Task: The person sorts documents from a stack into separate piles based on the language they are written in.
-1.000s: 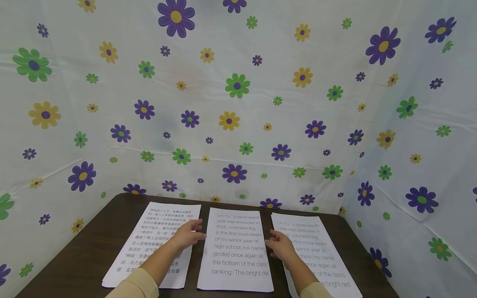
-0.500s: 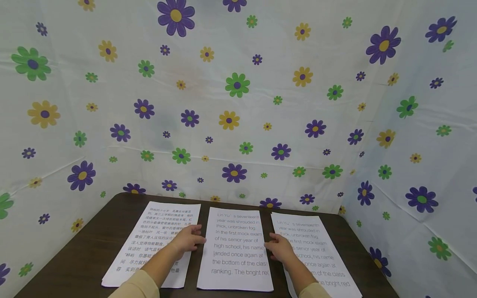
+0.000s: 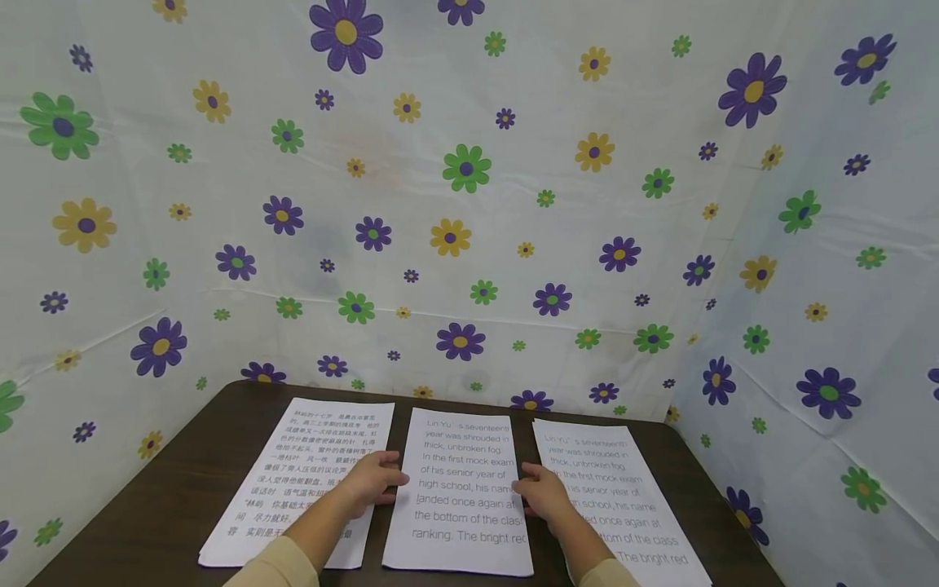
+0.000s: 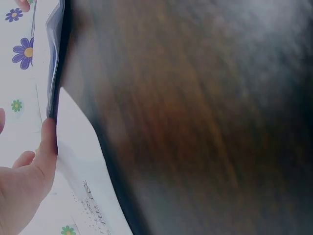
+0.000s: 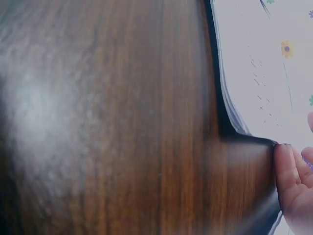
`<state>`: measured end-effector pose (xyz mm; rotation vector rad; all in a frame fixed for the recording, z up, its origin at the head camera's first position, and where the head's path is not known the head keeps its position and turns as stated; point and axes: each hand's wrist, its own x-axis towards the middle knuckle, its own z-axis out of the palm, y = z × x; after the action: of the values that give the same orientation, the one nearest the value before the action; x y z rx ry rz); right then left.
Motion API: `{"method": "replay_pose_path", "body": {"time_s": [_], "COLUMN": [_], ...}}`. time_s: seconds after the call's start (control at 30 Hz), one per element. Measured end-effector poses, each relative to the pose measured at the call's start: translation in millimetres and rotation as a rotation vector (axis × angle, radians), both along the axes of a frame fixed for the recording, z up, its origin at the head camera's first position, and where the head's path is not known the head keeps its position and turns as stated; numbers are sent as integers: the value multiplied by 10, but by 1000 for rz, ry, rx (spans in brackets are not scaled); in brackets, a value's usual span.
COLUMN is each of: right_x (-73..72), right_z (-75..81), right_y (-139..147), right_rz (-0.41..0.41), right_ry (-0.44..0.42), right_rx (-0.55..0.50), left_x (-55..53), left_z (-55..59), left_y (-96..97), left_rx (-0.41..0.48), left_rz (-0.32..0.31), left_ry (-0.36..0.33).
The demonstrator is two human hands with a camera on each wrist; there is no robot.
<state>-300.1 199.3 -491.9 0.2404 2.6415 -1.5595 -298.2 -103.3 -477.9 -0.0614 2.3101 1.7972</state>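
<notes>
The middle stack of white paper (image 3: 462, 505), printed with large English text, lies flat between both hands. My left hand (image 3: 372, 479) is at its left long edge, fingers extended, reaching over part of the left stack. In the left wrist view a fingertip of that hand (image 4: 29, 181) meets the sheets' edge (image 4: 51, 63). My right hand (image 3: 544, 494) is at the opposite edge, thumb and fingers against it. In the right wrist view, fingertips of this hand (image 5: 296, 186) touch the side of the stack (image 5: 244, 68), whose layered sheets show.
To the left lies a stack with Chinese text (image 3: 293, 489), partly under the left forearm. A second English stack (image 3: 623, 497) sits to the right, partly covered by the right forearm. The dark wooden table (image 3: 176, 456) backs onto flower-patterned cloth (image 3: 469, 244).
Both hands have slid slightly toward me along the middle stack's edges. Its near end has shifted a little left, and my right fingers have come in against its edge.
</notes>
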Motion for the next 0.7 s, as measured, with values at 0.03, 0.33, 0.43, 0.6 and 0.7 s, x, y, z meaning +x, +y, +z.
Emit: {"method": "replay_pose_path", "body": {"time_s": [0.03,0.33,0.43,0.6,0.7], "right_x": [-1,-16,-6,-1,-2], "right_z": [-4,-47,-52,-70,-90], "right_y": [-5,-29,-32,-50,-67], "right_rz": [-1,-3,1,-15,-39], "right_ry": [2,11,20,45,68], "right_rx": [0,21,11,21,56], "left_x": [-2,-15,-14,0,14], "left_z": [-10,-59,-72,-73,-72], "left_y": [4,39,58,102,120], "left_rx": [0,-6,-17,-73,-108], "left_rz": [1,22,29,51,64], "left_ry": [1,2,16,60,85]}}
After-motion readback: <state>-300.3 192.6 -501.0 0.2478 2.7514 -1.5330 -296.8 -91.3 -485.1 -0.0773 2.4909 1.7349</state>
